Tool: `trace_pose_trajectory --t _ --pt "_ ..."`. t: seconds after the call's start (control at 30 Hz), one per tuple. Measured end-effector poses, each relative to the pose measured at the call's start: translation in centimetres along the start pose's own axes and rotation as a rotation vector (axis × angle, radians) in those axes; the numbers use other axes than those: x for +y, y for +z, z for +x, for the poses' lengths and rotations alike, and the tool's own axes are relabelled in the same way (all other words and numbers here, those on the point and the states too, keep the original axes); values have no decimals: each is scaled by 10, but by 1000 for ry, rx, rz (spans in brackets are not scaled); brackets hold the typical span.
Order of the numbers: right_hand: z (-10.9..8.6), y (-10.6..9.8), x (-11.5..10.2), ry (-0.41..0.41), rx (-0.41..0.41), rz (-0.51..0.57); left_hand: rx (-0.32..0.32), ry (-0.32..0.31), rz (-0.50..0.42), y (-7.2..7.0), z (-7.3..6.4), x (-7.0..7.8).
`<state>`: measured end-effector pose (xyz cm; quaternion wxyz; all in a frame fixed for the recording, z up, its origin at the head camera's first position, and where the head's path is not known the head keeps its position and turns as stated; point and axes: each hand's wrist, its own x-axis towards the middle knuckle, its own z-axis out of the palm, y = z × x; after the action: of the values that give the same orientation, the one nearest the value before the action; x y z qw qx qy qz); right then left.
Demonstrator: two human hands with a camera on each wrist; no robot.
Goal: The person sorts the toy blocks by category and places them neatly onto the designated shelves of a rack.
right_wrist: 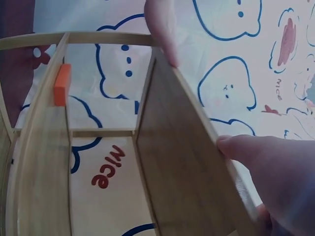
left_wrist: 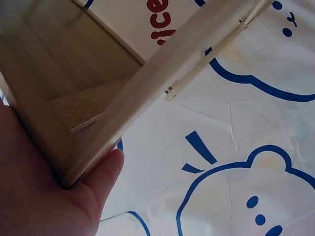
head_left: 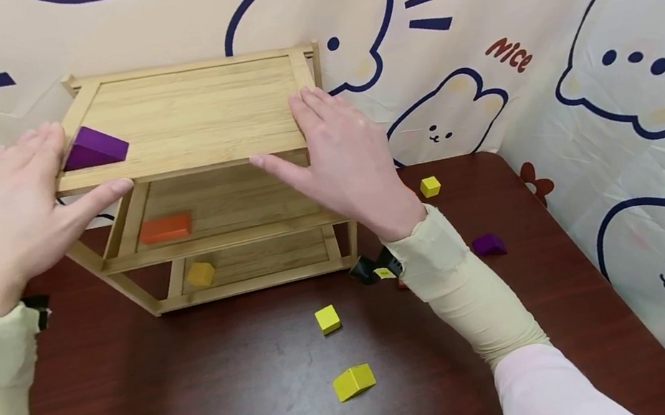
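A three-tier wooden shelf stands on the table, and both hands hold its top board. My left hand grips the left front corner, fingers along the side and thumb on the front edge. In the left wrist view, the left hand wraps that corner. My right hand holds the right end the same way; its thumb lies on the board's edge in the right wrist view. A purple wedge block sits on the top board beside the left fingers. An orange block lies on the middle tier, a yellow block on the bottom tier.
On the dark table in front lie a yellow cube and a yellow angled block. At the right are another yellow cube and a purple block. A printed cloth hangs behind and right.
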<state>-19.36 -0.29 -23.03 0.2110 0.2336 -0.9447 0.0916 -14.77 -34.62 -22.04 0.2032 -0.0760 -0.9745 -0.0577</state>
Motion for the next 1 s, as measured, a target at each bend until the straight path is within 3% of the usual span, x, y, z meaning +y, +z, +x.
trace_pose_trajectory --t 0.3,0.7,1.0 --pt "-16 -19 9 -20 72 134 5 -11 17 0 0 3" --pt "-50 -28 14 -160 229 285 -3 -39 11 4 -2 -2" --pt "-69 -25 16 -215 207 375 7 -18 16 2 -3 -2"
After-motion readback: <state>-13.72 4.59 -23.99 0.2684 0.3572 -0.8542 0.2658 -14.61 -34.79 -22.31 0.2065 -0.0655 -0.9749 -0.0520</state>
